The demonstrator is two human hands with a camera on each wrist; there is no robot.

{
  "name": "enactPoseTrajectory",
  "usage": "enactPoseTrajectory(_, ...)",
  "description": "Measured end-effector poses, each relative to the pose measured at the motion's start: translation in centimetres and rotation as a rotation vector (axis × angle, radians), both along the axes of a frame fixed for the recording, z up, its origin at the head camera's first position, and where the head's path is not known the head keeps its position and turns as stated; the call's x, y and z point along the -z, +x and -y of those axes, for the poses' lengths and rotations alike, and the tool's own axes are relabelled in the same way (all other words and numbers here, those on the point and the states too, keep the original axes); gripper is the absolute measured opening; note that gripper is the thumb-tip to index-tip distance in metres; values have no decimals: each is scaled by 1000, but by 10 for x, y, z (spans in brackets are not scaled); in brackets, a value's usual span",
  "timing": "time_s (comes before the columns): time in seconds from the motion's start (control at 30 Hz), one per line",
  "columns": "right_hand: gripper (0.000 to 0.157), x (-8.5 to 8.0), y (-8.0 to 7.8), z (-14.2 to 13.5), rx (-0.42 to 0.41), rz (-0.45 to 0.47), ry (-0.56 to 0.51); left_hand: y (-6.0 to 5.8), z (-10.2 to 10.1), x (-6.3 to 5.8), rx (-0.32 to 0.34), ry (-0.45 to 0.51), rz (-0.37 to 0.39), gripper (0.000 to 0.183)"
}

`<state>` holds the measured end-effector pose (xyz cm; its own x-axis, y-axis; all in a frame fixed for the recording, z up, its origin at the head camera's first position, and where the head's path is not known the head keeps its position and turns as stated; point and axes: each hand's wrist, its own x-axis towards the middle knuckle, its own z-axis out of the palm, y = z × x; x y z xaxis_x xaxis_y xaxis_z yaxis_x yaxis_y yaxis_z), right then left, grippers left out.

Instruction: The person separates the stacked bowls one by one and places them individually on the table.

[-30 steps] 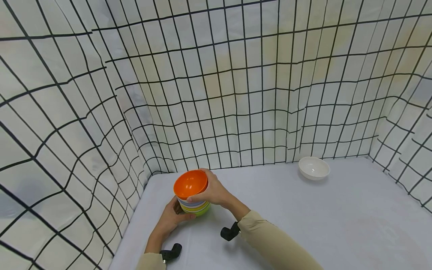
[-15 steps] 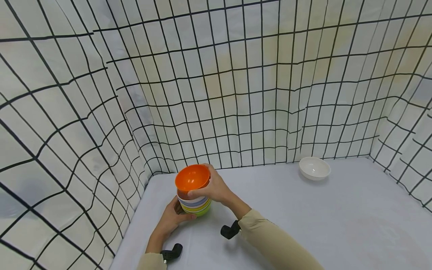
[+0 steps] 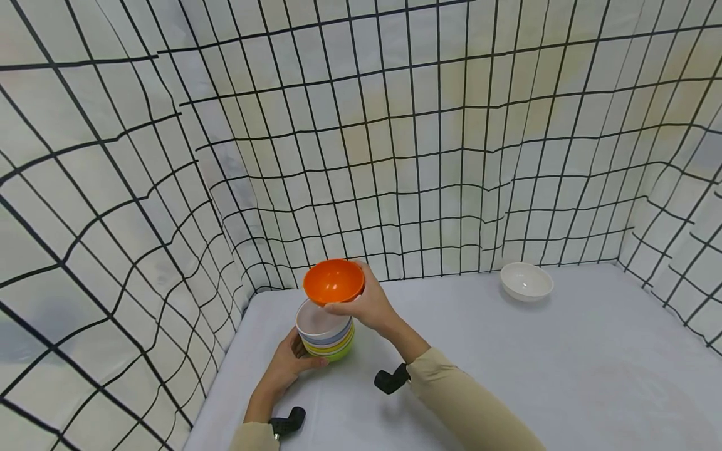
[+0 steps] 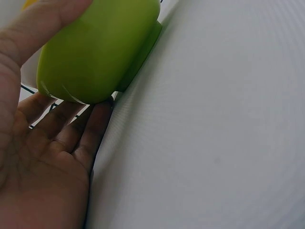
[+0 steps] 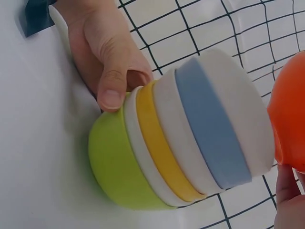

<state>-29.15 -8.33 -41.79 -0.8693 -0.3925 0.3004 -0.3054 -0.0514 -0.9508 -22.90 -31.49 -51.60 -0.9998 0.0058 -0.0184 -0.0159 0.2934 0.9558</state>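
Observation:
In the head view my right hand pinches an orange bowl by its right rim, raised above a stack of nested bowls. At the top of that stack a white bowl shows its bare inside. My left hand holds the stack low on its left and near sides, thumb in front. From the right wrist view, a green bowl forms the base, with yellow, blue and white bowls above. The left wrist view shows the green bowl's foot at the tabletop, fingers curled beneath its side.
A separate white bowl stands toward the back right of the white-covered table. Black-gridded sheeting walls the left, back and right sides. Black camera mounts sit at both wrists.
My right hand has lifted the orange bowl off the stack, up and slightly right, uncovering the white bowl's inside. The left hand keeps its hold on the stack.

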Motion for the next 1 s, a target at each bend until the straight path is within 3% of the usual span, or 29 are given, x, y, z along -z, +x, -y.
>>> enactPoseTrajectory(0.53,95,5,-11,-44,110,17,-19,0,-1,1,2,-2,-12,100)
enactPoseTrajectory(0.77,107,19,-18,-66,136,31,-13,-1,-1,1,3,12,-12,99)
enactPoseTrajectory(1.0,107,36,-22,-91,193,74,-11,-1,1,3,13,24,-13,98)
